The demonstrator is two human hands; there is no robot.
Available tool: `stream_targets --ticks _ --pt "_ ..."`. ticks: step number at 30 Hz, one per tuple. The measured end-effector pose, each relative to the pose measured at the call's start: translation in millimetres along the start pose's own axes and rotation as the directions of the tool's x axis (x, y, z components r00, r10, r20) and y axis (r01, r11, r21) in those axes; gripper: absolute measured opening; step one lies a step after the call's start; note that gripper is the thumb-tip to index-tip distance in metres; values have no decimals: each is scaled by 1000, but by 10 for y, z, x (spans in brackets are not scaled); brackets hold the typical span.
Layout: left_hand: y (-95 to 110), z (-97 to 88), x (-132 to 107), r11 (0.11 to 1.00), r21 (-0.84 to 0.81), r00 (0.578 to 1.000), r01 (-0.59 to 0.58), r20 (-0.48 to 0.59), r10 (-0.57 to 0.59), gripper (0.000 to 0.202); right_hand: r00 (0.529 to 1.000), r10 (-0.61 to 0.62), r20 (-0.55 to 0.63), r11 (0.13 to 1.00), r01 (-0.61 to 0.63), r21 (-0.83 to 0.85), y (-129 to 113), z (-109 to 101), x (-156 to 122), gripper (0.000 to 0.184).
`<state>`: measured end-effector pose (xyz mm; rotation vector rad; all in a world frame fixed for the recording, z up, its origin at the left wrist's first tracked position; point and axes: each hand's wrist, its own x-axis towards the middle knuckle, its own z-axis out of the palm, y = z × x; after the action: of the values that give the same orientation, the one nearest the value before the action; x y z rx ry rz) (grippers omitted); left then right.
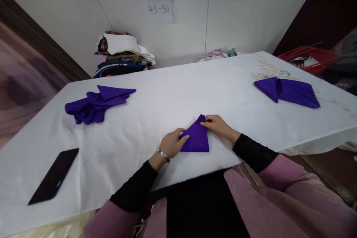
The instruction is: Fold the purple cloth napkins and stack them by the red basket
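Note:
A purple cloth napkin (197, 138) folded into a triangle lies on the white tablecloth (173, 100) near the front edge. My left hand (171, 143), with a bracelet on its wrist, pinches the napkin's left edge between thumb and fingers. My right hand (216, 124) pinches the fold near the top point of the triangle. Both hands rest on the table.
A heap of loose purple napkins (96, 105) lies at the left. Two folded purple napkins (288, 91) sit at the right. A black phone (54, 175) lies near the front left. Stacked clothes (122, 55) stand by the wall; a red basket (309, 58) is at far right.

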<state>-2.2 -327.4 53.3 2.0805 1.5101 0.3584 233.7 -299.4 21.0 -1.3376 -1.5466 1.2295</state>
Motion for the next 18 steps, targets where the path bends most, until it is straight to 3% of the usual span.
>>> stream_targets --ticks 5,10,18 --pt "174 -35 279 997 -81 996 -3 90 10 45 999 10 41 999 -12 45 -3 -10 27 37" --pt "342 96 559 959 -278 987 46 159 -1 37 1000 20 16 996 -21 87 -21 -9 8 41" --pt "389 253 691 942 -329 995 71 84 -46 25 994 29 110 987 -46 151 -105 -114 -2 38"
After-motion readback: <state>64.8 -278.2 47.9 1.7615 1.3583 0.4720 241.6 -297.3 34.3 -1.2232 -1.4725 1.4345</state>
